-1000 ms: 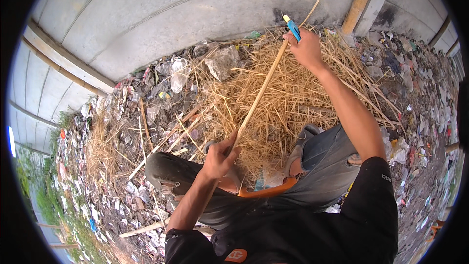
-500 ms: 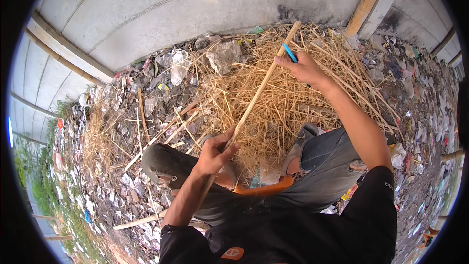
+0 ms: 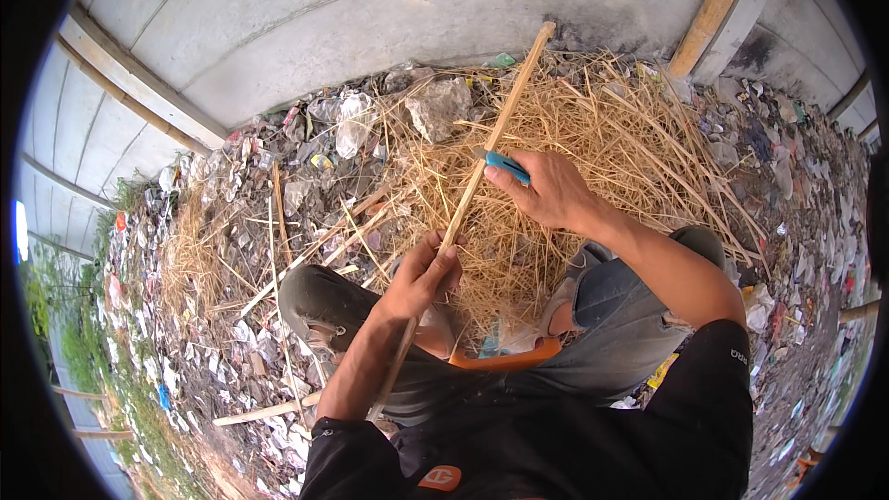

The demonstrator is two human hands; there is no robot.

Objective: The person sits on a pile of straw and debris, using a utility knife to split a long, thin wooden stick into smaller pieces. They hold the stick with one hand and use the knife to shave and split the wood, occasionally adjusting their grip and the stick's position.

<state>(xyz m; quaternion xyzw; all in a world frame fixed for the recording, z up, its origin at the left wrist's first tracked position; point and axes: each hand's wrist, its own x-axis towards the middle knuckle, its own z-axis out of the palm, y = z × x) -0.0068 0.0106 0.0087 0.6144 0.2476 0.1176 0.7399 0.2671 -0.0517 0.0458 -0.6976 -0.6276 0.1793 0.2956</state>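
Right hand moved down strip | clamped on blue cutter | left hand — gripping strip

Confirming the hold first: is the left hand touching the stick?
Touching. The head view shows the left hand gripping the stick between thumb and fingers.
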